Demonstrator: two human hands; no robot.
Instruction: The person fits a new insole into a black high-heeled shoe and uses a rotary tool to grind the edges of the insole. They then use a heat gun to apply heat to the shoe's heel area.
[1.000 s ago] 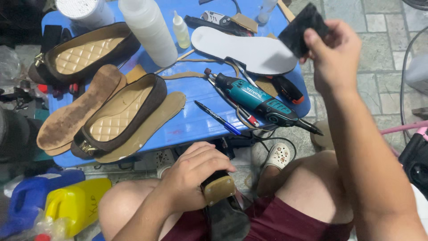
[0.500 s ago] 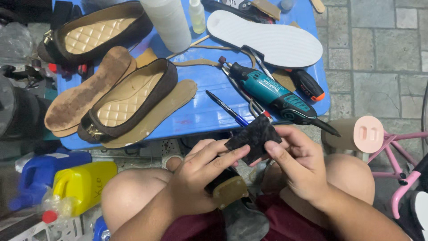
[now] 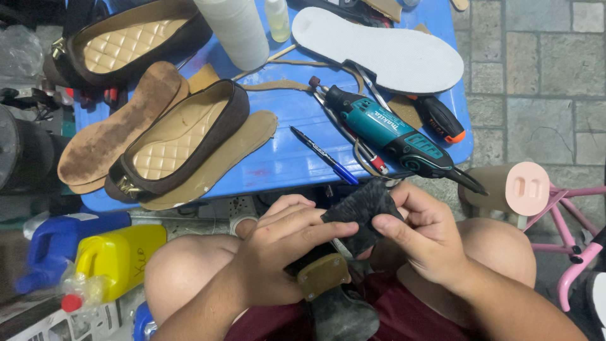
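Paved stone floor, low blue table [image 3: 284, 161] in front of a seated person's bare knees.

- Left hand [image 3: 287, 243]: fingers pinching the near-left edge of a black rough-textured sheet piece [image 3: 363, 211], held above the lap, off the table's near edge.
- Right hand [image 3: 423, 237]: thumb and fingers grasping the same piece from its right side.
- Shoe heel [image 3: 323, 276], tan tip upward, wedged between the thighs directly below the piece; its tip is bare, so the piece is judged not yet fitted.
- Table, right half: teal rotary tool [image 3: 391, 132], blue-capped pen [image 3: 325, 156] beside it, white insole [image 3: 385, 47] towards the far edge.
- Table, left half: two brown quilted shoes [image 3: 180, 136], worn brown insole [image 3: 113, 132].
- Floor, left of the knees: yellow jug [image 3: 120, 259], blue jug [image 3: 60, 243].
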